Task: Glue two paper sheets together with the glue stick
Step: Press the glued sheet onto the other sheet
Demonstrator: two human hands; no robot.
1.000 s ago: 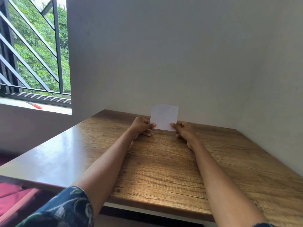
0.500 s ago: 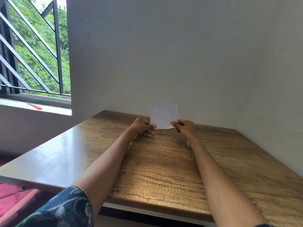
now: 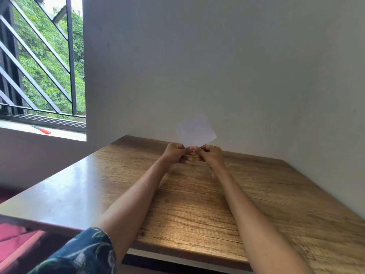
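Across the lower frame, wooden table (image 3: 197, 214) runs to the wall. Centre frame, your left hand (image 3: 174, 153) and right hand (image 3: 212, 154) meet above its far end, fingers curled, both pinching the blurred white paper (image 3: 196, 130) at its bottom corner, tilted. Yellow bit (image 3: 194, 155) between hands, unclear. Red object (image 3: 41, 130) on sill, left.

daylight from window (image 3: 42, 62) at left | glare on table (image 3: 65, 192) | paper (image 3: 195, 131) motion-blurred | wide-angle edges
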